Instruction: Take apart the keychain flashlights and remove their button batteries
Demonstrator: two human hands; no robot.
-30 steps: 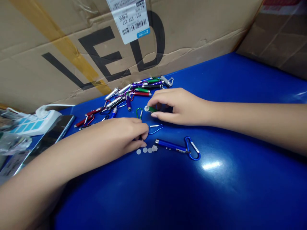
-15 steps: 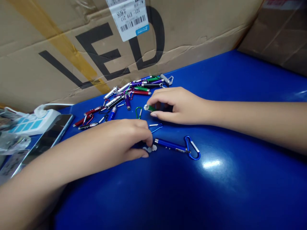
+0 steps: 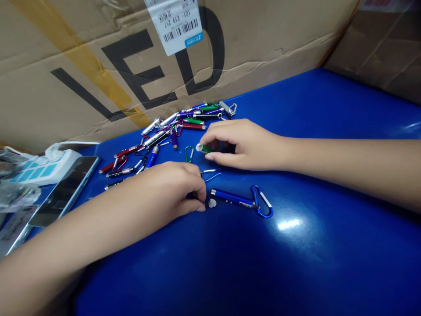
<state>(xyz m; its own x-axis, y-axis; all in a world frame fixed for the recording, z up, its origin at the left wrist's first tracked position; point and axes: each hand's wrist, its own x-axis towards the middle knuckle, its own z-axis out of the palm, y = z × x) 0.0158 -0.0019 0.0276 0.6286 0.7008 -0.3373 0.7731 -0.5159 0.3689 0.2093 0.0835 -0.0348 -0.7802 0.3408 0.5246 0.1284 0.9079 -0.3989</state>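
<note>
– Hands first; what is the left hand doing?
– Its thumb and finger are pinched close, tips down on the blue table, right beside a tiny white disc; a pinch suits such a small flat thing; I cannot tell if it grips one.
– And the right hand?
– It holds a green torch at 12 o'clock from the disc; the silver end pokes out at 9 o'clock, maybe to keep it free.
– What else?
– A blue torch lies at 3 o'clock, just beside the disc; a pile of torches sits at 11 o'clock by the cardboard box, out of the hands' way.
</note>
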